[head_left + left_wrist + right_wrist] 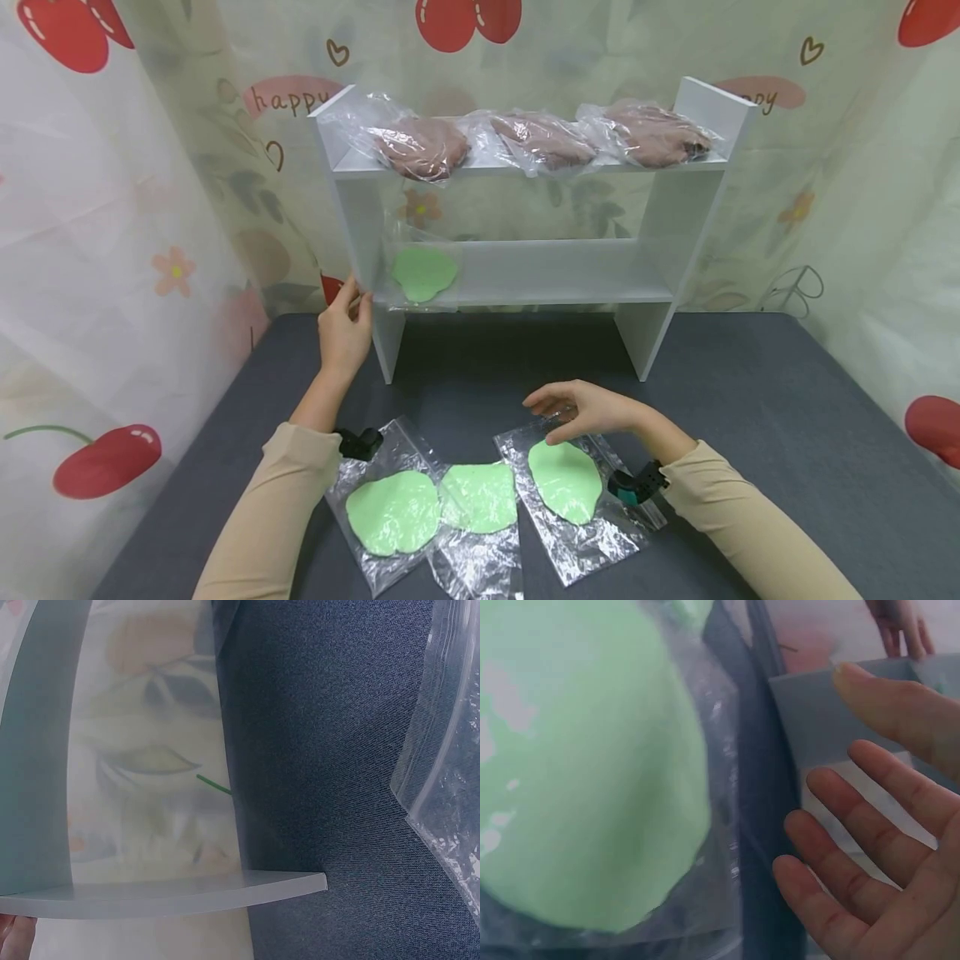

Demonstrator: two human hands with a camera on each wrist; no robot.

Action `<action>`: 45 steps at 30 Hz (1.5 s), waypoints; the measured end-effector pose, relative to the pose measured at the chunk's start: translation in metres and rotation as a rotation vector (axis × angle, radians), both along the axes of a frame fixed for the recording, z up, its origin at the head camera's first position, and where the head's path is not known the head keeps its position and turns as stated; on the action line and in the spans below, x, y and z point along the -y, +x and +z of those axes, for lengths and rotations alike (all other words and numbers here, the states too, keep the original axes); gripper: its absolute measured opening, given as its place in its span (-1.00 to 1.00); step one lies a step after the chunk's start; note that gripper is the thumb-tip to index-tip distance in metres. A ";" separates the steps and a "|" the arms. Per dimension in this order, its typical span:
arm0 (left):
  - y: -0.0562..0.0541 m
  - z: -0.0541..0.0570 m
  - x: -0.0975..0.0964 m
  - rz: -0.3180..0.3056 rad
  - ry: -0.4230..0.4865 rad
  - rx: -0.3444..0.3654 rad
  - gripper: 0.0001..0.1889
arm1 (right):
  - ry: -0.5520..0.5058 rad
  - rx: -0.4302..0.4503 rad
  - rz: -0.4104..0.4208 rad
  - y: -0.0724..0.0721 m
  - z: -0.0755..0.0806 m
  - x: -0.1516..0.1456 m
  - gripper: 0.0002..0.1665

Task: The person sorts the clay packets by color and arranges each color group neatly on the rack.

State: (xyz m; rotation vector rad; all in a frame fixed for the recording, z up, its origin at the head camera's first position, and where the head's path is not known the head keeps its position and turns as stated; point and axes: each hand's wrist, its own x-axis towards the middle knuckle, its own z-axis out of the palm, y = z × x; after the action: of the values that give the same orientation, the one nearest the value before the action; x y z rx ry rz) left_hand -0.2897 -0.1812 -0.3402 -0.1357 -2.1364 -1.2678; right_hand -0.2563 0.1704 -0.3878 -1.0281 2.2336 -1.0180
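My left hand (pixel 347 329) rests its fingertips against the outer left side of a white two-tier shelf (pixel 551 297). In the left wrist view, only fingertips (pixel 16 936) show beside the panel's edge. My right hand (pixel 588 410) hovers with relaxed, spread fingers over the top end of a clear zip bag (pixel 615 550) holding a flat green slab (pixel 566 482). Nothing lies in its palm in the right wrist view. Left of it, two more bagged green slabs, a left one (pixel 393 512) and a middle one (pixel 480 498), overlap on the table.
On the lower shelf's left end, another bagged green slab (pixel 424 273) leans upright. Three clear bags of brownish-pink lumps, left (pixel 427 148), middle (pixel 543 140) and right (pixel 652 133), line the top shelf. Printed curtains (pixel 135 208) surround the dark table (pixel 750 400).
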 end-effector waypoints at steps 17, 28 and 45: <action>-0.001 -0.001 0.001 0.007 -0.004 -0.009 -0.51 | 0.132 -0.093 0.067 -0.005 -0.026 -0.003 0.04; 0.000 0.000 0.000 0.010 -0.002 -0.004 -0.51 | 0.176 -0.157 0.096 -0.003 -0.026 -0.002 0.03; -0.002 0.000 0.001 0.004 -0.009 -0.009 -0.50 | 0.185 -0.064 0.030 -0.003 -0.024 -0.005 -0.11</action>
State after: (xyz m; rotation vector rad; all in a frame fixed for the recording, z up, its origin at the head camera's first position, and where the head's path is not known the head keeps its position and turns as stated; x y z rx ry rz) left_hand -0.2914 -0.1823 -0.3406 -0.1409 -2.1338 -1.2533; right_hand -0.2593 0.1750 -0.4120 -1.0223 2.3069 -0.7593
